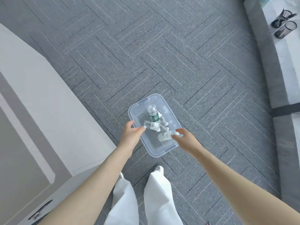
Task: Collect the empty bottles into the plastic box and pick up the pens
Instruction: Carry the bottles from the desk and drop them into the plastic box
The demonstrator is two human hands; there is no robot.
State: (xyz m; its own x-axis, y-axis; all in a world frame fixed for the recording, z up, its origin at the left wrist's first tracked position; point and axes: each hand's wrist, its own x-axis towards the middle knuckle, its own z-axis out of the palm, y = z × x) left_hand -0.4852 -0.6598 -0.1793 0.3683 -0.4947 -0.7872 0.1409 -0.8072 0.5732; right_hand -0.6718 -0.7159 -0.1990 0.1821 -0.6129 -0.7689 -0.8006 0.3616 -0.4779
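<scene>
I hold a clear plastic box (155,152) above the carpet in front of me. My left hand (131,135) grips its left rim, thumb over the edge. My right hand (184,138) grips the right rim. Inside lie several empty bottles: a clear one with a green label (154,115), a smaller one with a white label (150,125) by my left thumb, and another clear one (165,136) near my right fingers. Dark pens stand in a black mesh holder (281,18) on a white table at the top right.
A second black mesh holder (285,30) stands beside the first on the white table (289,65). A grey-white cabinet (37,111) fills the left side. Grey patterned carpet (146,54) lies ahead. My white trousers and shoes (159,168) are below the box.
</scene>
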